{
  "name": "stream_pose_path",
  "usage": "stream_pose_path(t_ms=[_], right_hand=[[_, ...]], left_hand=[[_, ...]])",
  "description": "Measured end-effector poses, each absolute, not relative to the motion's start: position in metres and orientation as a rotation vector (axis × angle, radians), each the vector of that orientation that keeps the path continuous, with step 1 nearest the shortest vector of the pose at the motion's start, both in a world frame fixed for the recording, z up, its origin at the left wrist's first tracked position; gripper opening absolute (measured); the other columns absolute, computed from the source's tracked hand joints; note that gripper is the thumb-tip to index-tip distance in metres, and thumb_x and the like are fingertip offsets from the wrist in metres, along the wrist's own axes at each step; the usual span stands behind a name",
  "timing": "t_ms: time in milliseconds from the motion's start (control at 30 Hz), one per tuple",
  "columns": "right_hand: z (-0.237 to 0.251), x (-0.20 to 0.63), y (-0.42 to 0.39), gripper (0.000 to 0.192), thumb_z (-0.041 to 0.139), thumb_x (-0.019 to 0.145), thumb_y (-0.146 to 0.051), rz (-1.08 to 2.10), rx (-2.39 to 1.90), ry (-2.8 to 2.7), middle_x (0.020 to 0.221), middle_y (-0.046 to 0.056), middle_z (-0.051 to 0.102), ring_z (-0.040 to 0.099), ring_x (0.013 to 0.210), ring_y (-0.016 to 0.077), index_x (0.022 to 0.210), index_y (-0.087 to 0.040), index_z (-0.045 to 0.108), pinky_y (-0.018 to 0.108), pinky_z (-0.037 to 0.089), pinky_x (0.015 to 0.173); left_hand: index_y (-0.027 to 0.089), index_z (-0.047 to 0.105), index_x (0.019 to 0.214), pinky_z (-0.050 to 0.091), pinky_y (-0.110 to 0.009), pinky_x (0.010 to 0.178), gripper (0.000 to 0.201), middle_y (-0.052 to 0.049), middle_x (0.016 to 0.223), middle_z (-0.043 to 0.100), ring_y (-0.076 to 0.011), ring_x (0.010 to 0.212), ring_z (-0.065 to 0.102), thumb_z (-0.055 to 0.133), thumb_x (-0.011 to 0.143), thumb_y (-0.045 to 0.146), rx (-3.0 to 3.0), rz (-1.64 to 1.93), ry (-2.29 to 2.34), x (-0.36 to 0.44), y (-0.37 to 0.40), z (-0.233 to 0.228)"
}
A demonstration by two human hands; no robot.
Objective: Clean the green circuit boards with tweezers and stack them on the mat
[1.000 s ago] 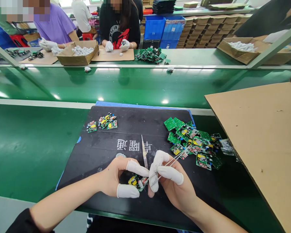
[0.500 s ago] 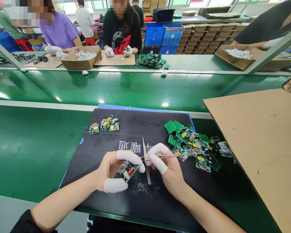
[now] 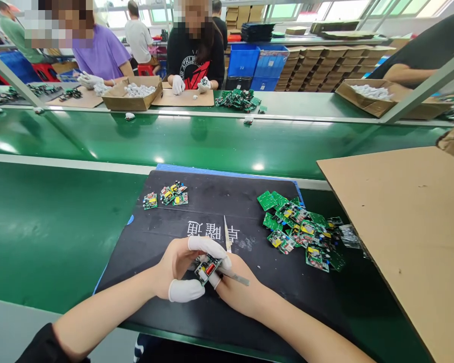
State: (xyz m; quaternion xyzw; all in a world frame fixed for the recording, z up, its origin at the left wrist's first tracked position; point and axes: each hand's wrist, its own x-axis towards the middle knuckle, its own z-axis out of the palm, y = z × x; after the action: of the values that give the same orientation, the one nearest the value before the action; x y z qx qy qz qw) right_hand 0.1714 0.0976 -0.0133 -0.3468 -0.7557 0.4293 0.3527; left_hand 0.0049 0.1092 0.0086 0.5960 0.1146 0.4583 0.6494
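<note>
My left hand (image 3: pixel 179 269), with white finger cots on the thumb and fingers, is closed around the edges of a small circuit board (image 3: pixel 207 269). The board is tilted and carries red, white and dark components. Right against it is my right hand (image 3: pixel 234 285), turned inward. Its fingers are largely hidden behind the board and the left fingers. A flat metal end of what look like tweezers (image 3: pixel 236 277) sticks out from its grip; the tips are out of sight. Beyond the hands, a pointed metal tool (image 3: pixel 227 233) lies on the black mat (image 3: pixel 212 201), its near end covered.
A heap of circuit boards (image 3: pixel 300 227) lies on the mat's right side, and several boards (image 3: pixel 170 193) lie at the far left. A cardboard sheet (image 3: pixel 393 217) borders the right. Past the green belt (image 3: pixel 196 141), co-workers sit near boxes (image 3: pixel 132 101) of white pieces.
My right hand has moved left and turned inward, bringing the tweezers to the board. It now covers the near end of the pointed tool. My left hand still holds the board.
</note>
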Motion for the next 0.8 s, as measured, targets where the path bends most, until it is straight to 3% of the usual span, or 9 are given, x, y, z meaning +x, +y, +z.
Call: stream_pose_path(t_ms=[167, 333, 800], right_hand=[[0.007, 0.195, 0.095, 0.015, 0.049, 0.094, -0.023, 1.052, -0.891, -1.625, 0.068, -0.001, 0.055, 0.054, 0.059, 0.0136, 0.081, -0.021, 0.056, 0.025, 0.048, 0.056], [0.03, 0.206, 0.081, 0.005, 0.061, 0.091, -0.025, 1.018, -0.69, -1.252, 0.074, 0.001, 0.061, 0.062, 0.064, 0.014, 0.09, -0.022, 0.064, 0.025, 0.054, 0.058], [0.036, 0.2, 0.062, 0.011, 0.058, 0.092, -0.022, 1.173, -0.676, -1.322, 0.077, 0.003, 0.066, 0.067, 0.071, 0.0187, 0.098, -0.028, 0.064, 0.032, 0.058, 0.064]], left_hand=[[0.019, 0.062, 0.115, 0.055, -0.035, 0.078, 0.047, -0.01, 0.097, 0.066, -0.0227, 0.088, 0.064, 0.067, 0.068, 0.014, 1.407, 1.054, 0.273, 0.008, 0.108, 0.011], [0.02, 0.061, 0.11, 0.053, -0.029, 0.066, 0.046, -0.006, 0.091, 0.062, -0.018, 0.076, 0.062, 0.066, 0.065, 0.013, 1.494, 1.038, 0.354, 0.01, 0.104, 0.011], [0.014, 0.056, 0.116, 0.051, -0.026, 0.058, 0.044, -0.007, 0.08, 0.068, -0.0157, 0.063, 0.061, 0.065, 0.073, 0.022, 2.088, 1.449, 0.537, 0.022, 0.101, 0.005]])
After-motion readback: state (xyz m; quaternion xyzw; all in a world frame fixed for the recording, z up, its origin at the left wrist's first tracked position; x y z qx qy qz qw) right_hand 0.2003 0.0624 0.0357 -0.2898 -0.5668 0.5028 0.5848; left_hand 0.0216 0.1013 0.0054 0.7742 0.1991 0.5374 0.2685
